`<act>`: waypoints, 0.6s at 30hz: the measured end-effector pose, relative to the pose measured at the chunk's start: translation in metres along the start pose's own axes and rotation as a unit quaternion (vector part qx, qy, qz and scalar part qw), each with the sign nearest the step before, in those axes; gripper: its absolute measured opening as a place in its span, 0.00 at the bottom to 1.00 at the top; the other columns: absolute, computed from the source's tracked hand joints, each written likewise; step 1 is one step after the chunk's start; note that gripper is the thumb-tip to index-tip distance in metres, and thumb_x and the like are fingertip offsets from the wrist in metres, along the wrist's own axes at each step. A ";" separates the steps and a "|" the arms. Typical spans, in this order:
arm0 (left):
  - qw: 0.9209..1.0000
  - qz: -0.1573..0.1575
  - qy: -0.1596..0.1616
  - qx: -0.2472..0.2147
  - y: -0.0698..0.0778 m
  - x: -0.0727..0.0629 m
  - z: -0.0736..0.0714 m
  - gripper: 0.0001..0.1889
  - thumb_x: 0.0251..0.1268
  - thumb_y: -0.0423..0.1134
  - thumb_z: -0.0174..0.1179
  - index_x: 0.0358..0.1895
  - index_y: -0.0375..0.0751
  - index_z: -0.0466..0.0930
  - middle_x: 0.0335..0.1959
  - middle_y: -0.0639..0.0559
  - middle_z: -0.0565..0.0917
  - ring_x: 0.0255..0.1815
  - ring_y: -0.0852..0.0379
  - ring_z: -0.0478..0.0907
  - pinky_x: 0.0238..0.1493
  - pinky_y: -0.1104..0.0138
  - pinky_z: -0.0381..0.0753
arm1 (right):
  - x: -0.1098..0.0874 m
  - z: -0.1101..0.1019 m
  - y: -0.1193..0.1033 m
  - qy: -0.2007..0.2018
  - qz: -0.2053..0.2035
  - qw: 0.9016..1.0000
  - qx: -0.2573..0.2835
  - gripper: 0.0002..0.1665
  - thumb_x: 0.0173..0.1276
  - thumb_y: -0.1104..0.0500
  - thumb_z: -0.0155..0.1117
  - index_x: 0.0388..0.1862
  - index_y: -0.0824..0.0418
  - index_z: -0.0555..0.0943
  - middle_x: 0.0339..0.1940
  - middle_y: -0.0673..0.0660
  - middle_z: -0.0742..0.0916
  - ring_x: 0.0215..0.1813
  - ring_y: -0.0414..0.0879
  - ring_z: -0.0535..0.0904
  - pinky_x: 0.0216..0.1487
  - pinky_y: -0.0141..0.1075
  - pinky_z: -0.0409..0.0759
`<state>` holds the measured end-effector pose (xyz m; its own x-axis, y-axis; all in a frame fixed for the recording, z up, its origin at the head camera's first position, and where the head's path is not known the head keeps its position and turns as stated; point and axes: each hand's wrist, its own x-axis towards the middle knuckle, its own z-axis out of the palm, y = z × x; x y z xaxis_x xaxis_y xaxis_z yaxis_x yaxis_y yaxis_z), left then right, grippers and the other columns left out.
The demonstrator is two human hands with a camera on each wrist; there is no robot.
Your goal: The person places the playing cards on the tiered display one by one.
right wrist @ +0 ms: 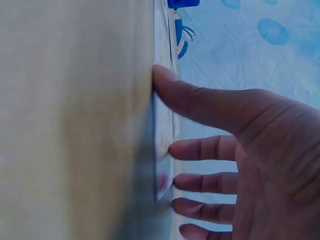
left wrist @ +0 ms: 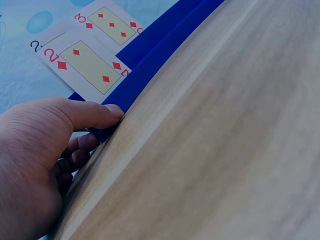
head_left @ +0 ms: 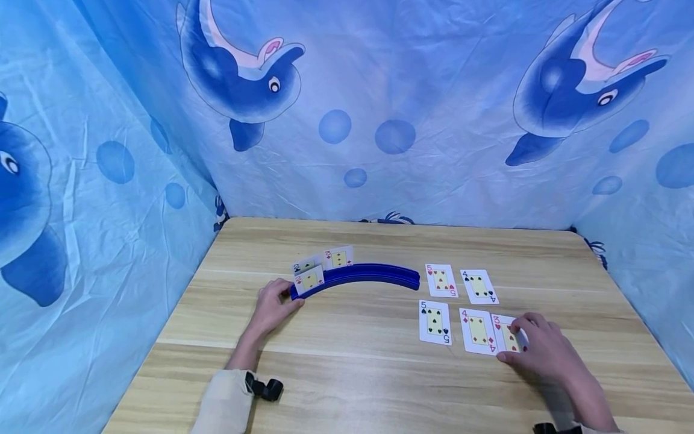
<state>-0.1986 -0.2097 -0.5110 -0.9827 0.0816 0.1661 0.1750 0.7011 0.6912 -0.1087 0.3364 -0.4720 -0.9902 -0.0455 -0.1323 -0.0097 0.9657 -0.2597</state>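
Observation:
My left hand [head_left: 275, 307] grips the left end of a curved blue card holder [head_left: 374, 273], thumb in front and fingers curled behind, as the left wrist view shows. Standing in that end are a two of diamonds [left wrist: 87, 65], a black two [head_left: 305, 264] partly hidden behind it, and a three of diamonds [left wrist: 111, 24]. On the right, my right hand [head_left: 547, 349] holds a three of hearts [head_left: 504, 333] between thumb and fingertips, low at the tabletop. Its left edge meets the four of diamonds [head_left: 477, 331]; the fingers hide its right part.
Face up near the holder's right end lie a five of hearts [head_left: 440, 281], a four of spades [head_left: 479, 287] and a five of spades [head_left: 434, 322]. The wooden table [head_left: 347, 380] ends at a blue curtain [head_left: 352, 199] printed with dolphins, behind and on both sides.

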 end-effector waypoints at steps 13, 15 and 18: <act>1.000 0.001 -0.003 0.003 0.000 -0.001 -0.002 0.21 0.54 0.37 0.73 0.50 0.32 0.84 0.47 0.40 0.86 0.49 0.44 0.78 0.56 0.54 0.65 | 0.010 -0.007 -0.009 0.000 0.000 1.000 -0.025 0.39 0.34 0.35 0.85 0.35 0.60 0.80 0.49 0.74 0.80 0.40 0.59 0.73 0.39 0.52 0.73; 1.000 -0.003 -0.002 0.001 0.001 -0.001 -0.001 0.21 0.54 0.37 0.73 0.50 0.32 0.84 0.47 0.40 0.86 0.49 0.44 0.78 0.56 0.54 0.65 | 0.010 -0.006 -0.009 0.005 0.000 1.000 -0.025 0.38 0.34 0.36 0.85 0.34 0.60 0.80 0.49 0.75 0.80 0.41 0.60 0.73 0.40 0.52 0.73; 1.000 -0.003 -0.001 0.001 0.001 -0.001 -0.001 0.20 0.54 0.37 0.73 0.50 0.32 0.84 0.48 0.40 0.86 0.49 0.44 0.78 0.56 0.55 0.65 | 0.009 -0.005 -0.009 0.011 0.000 1.000 -0.026 0.38 0.33 0.36 0.85 0.34 0.60 0.80 0.50 0.75 0.80 0.41 0.61 0.73 0.40 0.52 0.73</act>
<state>-0.1977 -0.2098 -0.5102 -0.9840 0.0789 0.1598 0.1685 0.7036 0.6903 -0.1186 0.3287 -0.4657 -0.9931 -0.0404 -0.1103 -0.0166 0.9778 -0.2091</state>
